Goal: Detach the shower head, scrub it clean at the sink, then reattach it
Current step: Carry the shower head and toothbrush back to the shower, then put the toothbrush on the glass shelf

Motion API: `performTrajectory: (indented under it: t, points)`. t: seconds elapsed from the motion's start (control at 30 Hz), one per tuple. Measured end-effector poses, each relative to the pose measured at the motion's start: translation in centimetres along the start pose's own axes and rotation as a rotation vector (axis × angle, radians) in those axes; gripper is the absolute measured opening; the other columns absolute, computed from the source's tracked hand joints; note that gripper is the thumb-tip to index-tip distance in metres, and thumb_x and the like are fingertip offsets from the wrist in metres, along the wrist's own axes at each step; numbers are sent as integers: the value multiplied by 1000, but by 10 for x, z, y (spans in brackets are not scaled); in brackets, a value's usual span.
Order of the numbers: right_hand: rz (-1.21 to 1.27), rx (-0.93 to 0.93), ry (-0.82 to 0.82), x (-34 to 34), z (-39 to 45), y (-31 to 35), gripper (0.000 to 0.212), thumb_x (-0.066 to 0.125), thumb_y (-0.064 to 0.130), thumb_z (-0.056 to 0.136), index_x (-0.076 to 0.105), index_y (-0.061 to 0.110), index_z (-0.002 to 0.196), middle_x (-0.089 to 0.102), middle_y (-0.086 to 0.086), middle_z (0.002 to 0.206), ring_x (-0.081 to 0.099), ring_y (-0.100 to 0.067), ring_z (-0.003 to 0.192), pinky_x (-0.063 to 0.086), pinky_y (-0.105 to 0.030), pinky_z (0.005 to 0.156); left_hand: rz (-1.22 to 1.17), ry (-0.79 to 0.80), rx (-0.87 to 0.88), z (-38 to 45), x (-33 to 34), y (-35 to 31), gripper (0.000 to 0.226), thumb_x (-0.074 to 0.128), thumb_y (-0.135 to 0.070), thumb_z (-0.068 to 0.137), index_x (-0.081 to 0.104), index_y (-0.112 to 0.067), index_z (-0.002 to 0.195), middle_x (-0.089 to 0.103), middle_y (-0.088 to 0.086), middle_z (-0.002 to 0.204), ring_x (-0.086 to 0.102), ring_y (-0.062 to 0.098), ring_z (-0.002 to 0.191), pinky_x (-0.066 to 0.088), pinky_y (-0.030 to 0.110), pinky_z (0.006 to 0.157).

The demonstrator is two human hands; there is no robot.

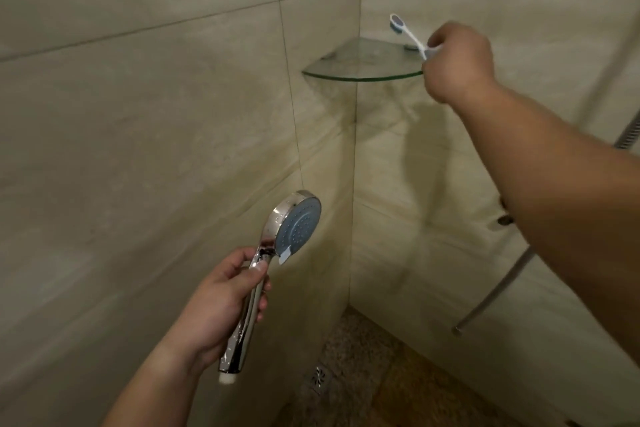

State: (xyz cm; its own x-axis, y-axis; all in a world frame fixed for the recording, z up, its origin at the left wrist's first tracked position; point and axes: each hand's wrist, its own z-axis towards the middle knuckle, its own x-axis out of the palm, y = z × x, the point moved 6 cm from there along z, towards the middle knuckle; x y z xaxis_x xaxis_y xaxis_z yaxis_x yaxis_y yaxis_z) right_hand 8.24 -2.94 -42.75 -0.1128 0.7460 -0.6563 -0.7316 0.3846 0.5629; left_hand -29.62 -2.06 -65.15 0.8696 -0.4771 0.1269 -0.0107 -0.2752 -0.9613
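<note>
Head view: shower head (297,222), detached, gripped by its handle in my left hand (221,302); right hand (457,62) pinched a toothbrush (408,33) above the glass corner shelf (360,74). Step, as I judged: brush collected. Next: carry both to the sink.

glass corner shelf (360,74), floor drain (318,378)

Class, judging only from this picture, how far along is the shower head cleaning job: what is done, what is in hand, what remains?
Done: the shower head is off its hose, its handle end bare, gripped by the left hand. In hand: the right hand holds a toothbrush above the glass corner shelf. Left: no sink is in view, so scrubbing there and reattaching to the hose seemingly remain.
</note>
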Motion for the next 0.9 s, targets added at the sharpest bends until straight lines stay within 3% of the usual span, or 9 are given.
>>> performTrajectory:
  t: [0.17, 0.27, 0.5, 0.77, 0.83, 0.9]
  points:
    - [-258, -73, 49, 45, 55, 16, 26, 63, 2, 83, 71, 6, 108, 67, -18, 109, 62, -37, 101, 48, -33, 80, -6, 6, 0, 25, -2, -12, 15, 55, -15, 103, 65, -9, 113, 57, 11, 76, 52, 18, 56, 46, 28, 46]
    - [-359, -80, 109, 69, 68, 16, 24, 60, 0, 82, 69, 2, 104, 66, -19, 108, 62, -36, 101, 42, -31, 72, -12, -5, -8, 35, 0, -13, 15, 55, -15, 102, 65, -9, 112, 58, 10, 75, 52, 18, 56, 47, 27, 46]
    - [-431, -149, 148, 91, 83, 24, 22, 61, 2, 82, 66, 0, 104, 62, -21, 114, 59, -38, 106, 46, -36, 78, -16, -34, -12, 48, 8, -15, 14, 55, -13, 102, 65, -9, 111, 58, 10, 75, 52, 19, 56, 47, 28, 46]
    - [-459, -199, 147, 82, 80, 33, 6, 58, -3, 85, 57, 2, 85, 62, -19, 101, 59, -34, 90, 43, -35, 68, -17, -55, 19, 51, 16, -20, 14, 54, -12, 102, 66, -10, 111, 58, 10, 73, 52, 19, 55, 47, 28, 46]
    - [-421, -243, 83, 74, 73, 38, 16, 56, -6, 84, 63, -3, 98, 62, -19, 104, 59, -34, 91, 47, -39, 74, -15, -57, 25, 51, 18, -18, 15, 54, -13, 103, 66, -11, 111, 58, 10, 74, 53, 19, 55, 47, 28, 47]
    - [-338, -325, -9, 60, 56, 45, 29, 51, -4, 88, 63, 2, 114, 61, -19, 111, 57, -36, 101, 47, -41, 81, -20, -59, 26, 50, 20, -17, 17, 53, -13, 103, 66, -12, 114, 59, 10, 74, 54, 19, 56, 48, 27, 47]
